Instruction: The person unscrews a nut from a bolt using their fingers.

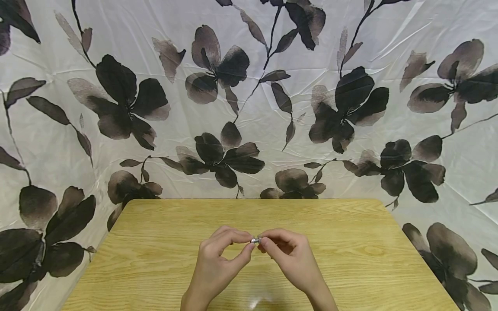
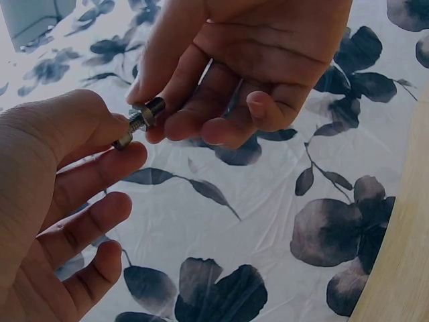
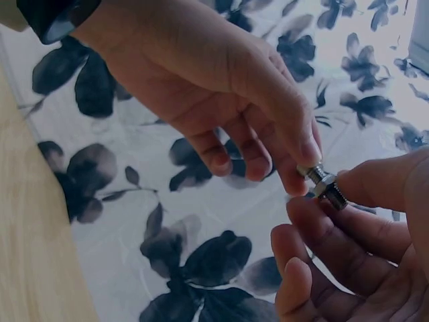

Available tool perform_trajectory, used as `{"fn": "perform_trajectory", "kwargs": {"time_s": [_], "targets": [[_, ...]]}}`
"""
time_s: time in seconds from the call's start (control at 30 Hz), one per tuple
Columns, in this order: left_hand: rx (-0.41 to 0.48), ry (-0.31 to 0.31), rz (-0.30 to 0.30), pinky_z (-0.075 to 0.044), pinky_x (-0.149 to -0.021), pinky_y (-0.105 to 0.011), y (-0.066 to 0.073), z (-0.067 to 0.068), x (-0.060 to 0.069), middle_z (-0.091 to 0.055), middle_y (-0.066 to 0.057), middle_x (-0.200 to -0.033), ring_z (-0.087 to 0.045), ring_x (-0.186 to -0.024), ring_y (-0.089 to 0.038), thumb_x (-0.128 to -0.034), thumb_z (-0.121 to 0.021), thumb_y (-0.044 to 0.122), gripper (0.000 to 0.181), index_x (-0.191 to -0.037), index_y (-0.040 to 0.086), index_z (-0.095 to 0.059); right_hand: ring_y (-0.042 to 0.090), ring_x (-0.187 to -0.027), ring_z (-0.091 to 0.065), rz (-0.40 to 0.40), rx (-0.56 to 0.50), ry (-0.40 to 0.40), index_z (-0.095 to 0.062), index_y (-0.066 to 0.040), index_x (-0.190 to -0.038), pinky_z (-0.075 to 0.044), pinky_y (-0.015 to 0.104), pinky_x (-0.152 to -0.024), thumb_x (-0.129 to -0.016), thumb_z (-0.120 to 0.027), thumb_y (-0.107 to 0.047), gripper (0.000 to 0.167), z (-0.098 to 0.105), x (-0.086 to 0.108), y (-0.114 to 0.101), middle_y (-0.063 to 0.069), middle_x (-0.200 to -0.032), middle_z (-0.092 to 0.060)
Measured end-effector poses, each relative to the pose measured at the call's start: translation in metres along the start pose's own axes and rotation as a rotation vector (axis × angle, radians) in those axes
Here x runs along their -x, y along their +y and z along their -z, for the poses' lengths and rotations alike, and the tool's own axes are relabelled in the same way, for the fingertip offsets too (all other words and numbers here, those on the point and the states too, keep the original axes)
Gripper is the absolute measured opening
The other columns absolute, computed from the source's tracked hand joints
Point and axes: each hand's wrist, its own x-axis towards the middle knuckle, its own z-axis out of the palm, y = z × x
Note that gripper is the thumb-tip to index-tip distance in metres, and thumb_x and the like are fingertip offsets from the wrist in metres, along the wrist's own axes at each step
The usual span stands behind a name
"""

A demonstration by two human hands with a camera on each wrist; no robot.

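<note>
A small metal bolt (image 1: 255, 240) is held between the two hands above the table, with a nut (image 3: 325, 184) partway along its thread. My left hand (image 1: 218, 257) pinches one end of the bolt between thumb and index finger, its other fingers spread apart in the left wrist view. From the other side, my right hand (image 1: 291, 255) grips the nut with thumb and index finger. Its remaining fingers are loosely bent. Beyond the nut, the threaded end (image 2: 157, 105) sticks out toward the right palm. Fingertips partly cover the bolt's held end.
Below the hands is a wood-grain table (image 1: 155, 259) with rounded far corners. White cloth (image 1: 163, 108) with dark flowers hangs behind the table and along both sides. A dark band (image 3: 57, 17) circles the left wrist.
</note>
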Motion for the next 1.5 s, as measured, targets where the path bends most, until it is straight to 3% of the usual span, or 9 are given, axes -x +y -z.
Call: {"fn": "perform_trajectory", "kwargs": {"time_s": [0.27,0.4,0.53,0.67,0.83,1.0,1.1,1.33,1.5], "targets": [[0.001,0.007,0.007,-0.057,-0.075,-0.017,0.0005,0.0012,-0.0002,-0.077,-0.004,-0.091,-0.071,-0.085,-0.015,-0.0813,-0.082,-0.003,0.022,-0.095,0.013,-0.076,0.016,-0.090,-0.070,0.135,-0.021,-0.014,-0.071,-0.006,-0.113,-0.061,0.031,-0.075,-0.098,-0.067,-0.002,0.016,-0.0017,0.0001,0.0019,0.017,-0.103,-0.073],[-0.004,0.014,0.008,-0.057,-0.074,-0.016,0.0004,0.0018,-0.0003,-0.077,-0.004,-0.090,-0.071,-0.085,-0.015,-0.0819,-0.082,-0.002,0.020,-0.095,0.013,-0.077,0.014,-0.094,-0.069,0.196,-0.036,-0.020,-0.070,-0.005,-0.109,-0.060,0.029,-0.071,-0.097,-0.067,0.002,0.014,-0.0027,0.0001,0.0035,0.013,-0.106,-0.071],[-0.012,0.019,0.010,-0.055,-0.073,-0.015,0.0003,0.0020,-0.0004,-0.077,-0.004,-0.090,-0.070,-0.085,-0.014,-0.0820,-0.082,-0.001,0.019,-0.094,0.013,-0.076,0.013,-0.102,-0.066,0.255,-0.058,-0.029,-0.070,-0.005,-0.105,-0.060,0.030,-0.073,-0.095,-0.066,0.008,0.017,-0.0031,0.0005,0.0050,0.017,-0.110,-0.067],[-0.022,0.020,0.017,-0.054,-0.073,-0.015,0.0008,0.0021,-0.0010,-0.077,-0.003,-0.090,-0.070,-0.084,-0.013,-0.0799,-0.083,-0.003,0.022,-0.094,0.013,-0.076,0.013,-0.109,-0.065,0.271,-0.039,0.000,-0.070,-0.006,-0.111,-0.060,0.029,-0.079,-0.093,-0.067,0.010,0.024,-0.0029,0.0001,0.0057,0.012,-0.117,-0.067],[-0.005,0.024,-0.009,-0.056,-0.074,-0.016,0.0008,0.0014,-0.0011,-0.077,-0.005,-0.090,-0.070,-0.084,-0.015,-0.0827,-0.082,0.000,0.017,-0.093,0.013,-0.076,0.012,-0.103,-0.068,0.178,-0.016,0.044,-0.070,-0.006,-0.118,-0.060,0.029,-0.082,-0.098,-0.065,0.002,0.022,-0.0034,0.0000,0.0031,0.011,-0.117,-0.069],[0.005,0.030,-0.041,-0.058,-0.079,-0.017,0.0002,0.0001,-0.0015,-0.078,-0.006,-0.089,-0.071,-0.084,-0.016,-0.0821,-0.082,0.000,0.017,-0.093,0.011,-0.077,0.013,-0.089,-0.072,-0.018,0.020,0.067,-0.076,-0.008,-0.106,-0.060,0.029,-0.075,-0.103,-0.063,-0.014,0.014,-0.0019,-0.0002,-0.0015,0.011,-0.100,-0.075],[0.018,0.029,-0.053,-0.058,-0.080,-0.018,-0.0006,-0.0002,-0.0015,-0.078,-0.006,-0.089,-0.071,-0.084,-0.017,-0.0809,-0.082,-0.002,0.017,-0.092,0.010,-0.077,0.014,-0.086,-0.072,-0.080,0.039,0.040,-0.077,-0.008,-0.102,-0.059,0.029,-0.073,-0.103,-0.064,-0.019,0.018,-0.0007,-0.0009,-0.0023,0.012,-0.095,-0.077],[0.037,0.026,-0.057,-0.058,-0.080,-0.018,-0.0019,-0.0001,-0.0012,-0.078,-0.006,-0.088,-0.070,-0.083,-0.017,-0.0799,-0.082,-0.003,0.019,-0.093,0.010,-0.077,0.014,-0.085,-0.072,-0.083,0.018,-0.011,-0.077,-0.003,-0.103,-0.060,0.030,-0.074,-0.102,-0.065,-0.018,0.019,-0.0003,-0.0006,-0.0011,0.012,-0.093,-0.076],[0.032,0.020,-0.044,-0.058,-0.080,-0.017,-0.0019,0.0005,-0.0002,-0.078,-0.005,-0.089,-0.070,-0.084,-0.016,-0.0818,-0.081,-0.001,0.017,-0.093,0.011,-0.077,0.015,-0.085,-0.070,0.007,-0.013,-0.023,-0.074,-0.006,-0.108,-0.061,0.030,-0.075,-0.100,-0.067,-0.010,0.011,-0.0011,0.0007,0.0002,0.015,-0.097,-0.074]]}}
